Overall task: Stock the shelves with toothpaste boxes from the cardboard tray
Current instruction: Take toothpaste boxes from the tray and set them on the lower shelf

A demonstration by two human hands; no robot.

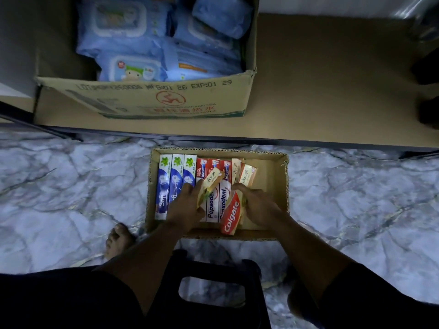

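Note:
A shallow cardboard tray (275, 176) lies on the marble floor below the shelf. Three blue-and-white toothpaste boxes (175, 179) lie side by side at its left, with red-and-white Pepsodent boxes (213, 207) in the middle. My left hand (187, 205) is closed on a cream-and-green toothpaste box (210, 182), tilted above the Pepsodent boxes. My right hand (259, 205) grips a red Colgate box (231, 216) together with cream boxes (247, 174) at the tray's right of centre. The tray's right third is bare cardboard.
The low brown shelf board (332, 79) runs across the top. A large open carton (147, 98) of blue wet-wipe packs stands on its left part. Dark objects sit at the shelf's far right. A dark plastic stool (209, 288) is under me, and my bare foot (117, 238) rests left of the tray.

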